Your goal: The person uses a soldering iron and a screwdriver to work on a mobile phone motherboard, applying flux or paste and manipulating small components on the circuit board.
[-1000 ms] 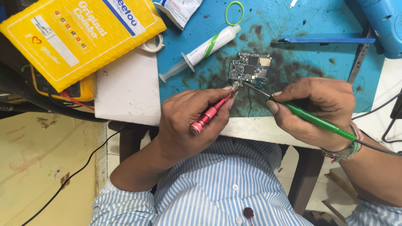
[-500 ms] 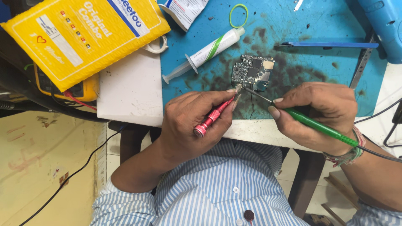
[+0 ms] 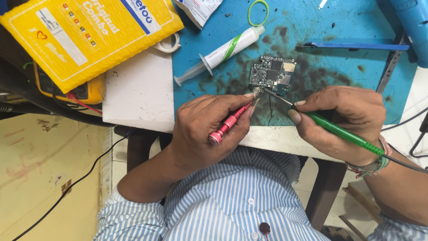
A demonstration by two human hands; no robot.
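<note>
Fingers of the left hand (image 3: 205, 125) are closed around a red knurled tool (image 3: 229, 122), whose tip is brought to the lower left corner of a small green circuit board (image 3: 272, 73). The right hand (image 3: 345, 120) is clamped in a pen grip on a green-handled soldering iron (image 3: 343, 133), its metal tip resting at the board's lower edge, just beside the red tool's tip. The board is laid flat on a blue, soot-stained mat (image 3: 321, 27) on the counter (image 3: 138, 89), close to its near edge. A syringe of paste (image 3: 223, 51) is seen just beyond the board, a yellow padded envelope (image 3: 84, 35) well to the left.
</note>
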